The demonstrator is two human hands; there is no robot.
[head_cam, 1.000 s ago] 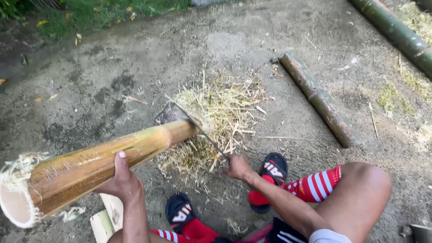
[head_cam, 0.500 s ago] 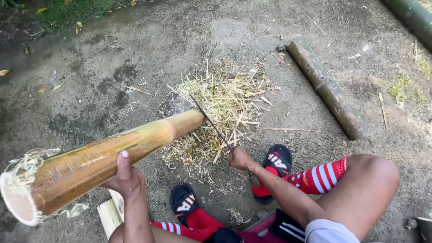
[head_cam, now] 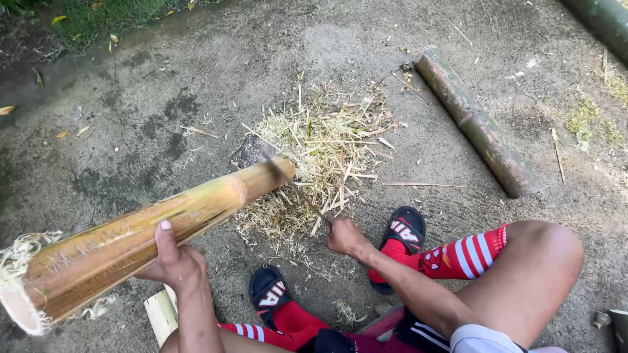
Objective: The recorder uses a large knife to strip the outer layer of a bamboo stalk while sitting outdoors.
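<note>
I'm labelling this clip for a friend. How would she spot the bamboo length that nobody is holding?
Start at the pile of pale shavings on the concrete ground. Look right of it: a dark, greenish bamboo piece lies flat and apart. Unlike the yellow pole the left hand steadies, no hand touches it.

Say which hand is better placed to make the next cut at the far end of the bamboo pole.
Right. The right hand grips the blade, which lies against the far end of the bamboo pole. The left hand is busy, gripping the pole mid-length.
</note>
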